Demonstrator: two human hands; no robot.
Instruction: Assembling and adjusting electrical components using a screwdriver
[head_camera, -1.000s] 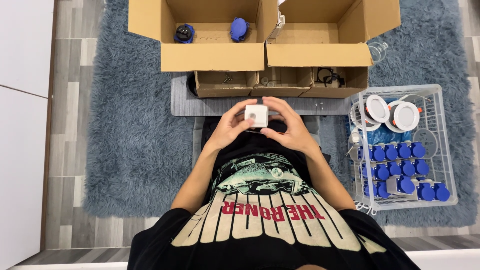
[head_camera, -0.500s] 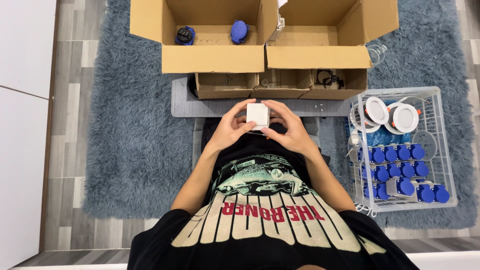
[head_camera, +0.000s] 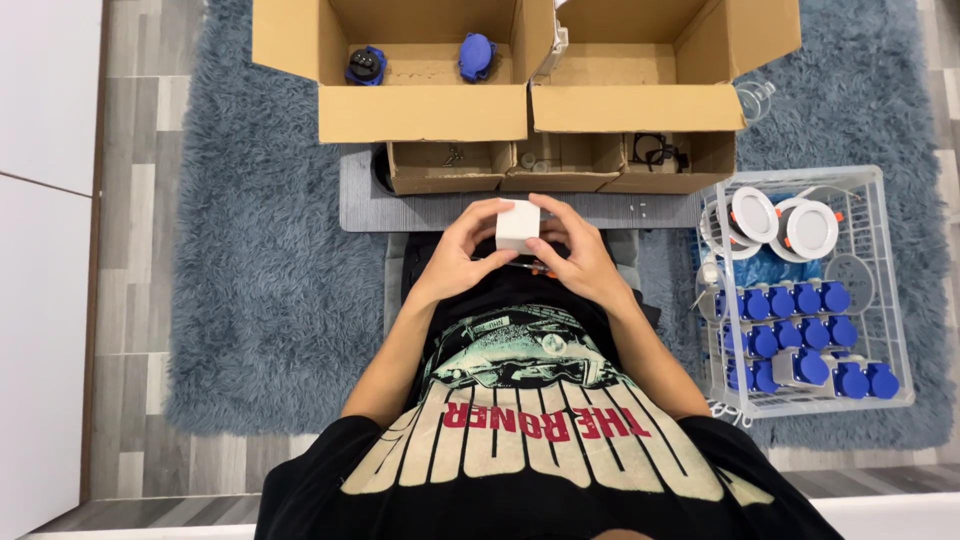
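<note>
Both hands hold one small white box-shaped part (head_camera: 518, 224) in front of my chest, above my lap. My left hand (head_camera: 458, 250) grips its left side with the fingers curled over the top edge. My right hand (head_camera: 570, 252) clasps the right side, thumb near the bottom. A thin tool with an orange tip (head_camera: 530, 266) pokes out between the hands, under the part. The underside of the white part is hidden by my fingers.
Two open cardboard boxes (head_camera: 420, 110) stand ahead; the left one holds two blue round parts (head_camera: 476, 55). Three small cardboard trays (head_camera: 560, 165) sit on a grey mat (head_camera: 362, 205). A white wire basket (head_camera: 868, 290) at right holds blue parts and white round lamps (head_camera: 810, 228). Blue shaggy rug (head_camera: 270, 290) underneath.
The hands and white part have barely shifted; the fingers have adjusted slightly around the part.
</note>
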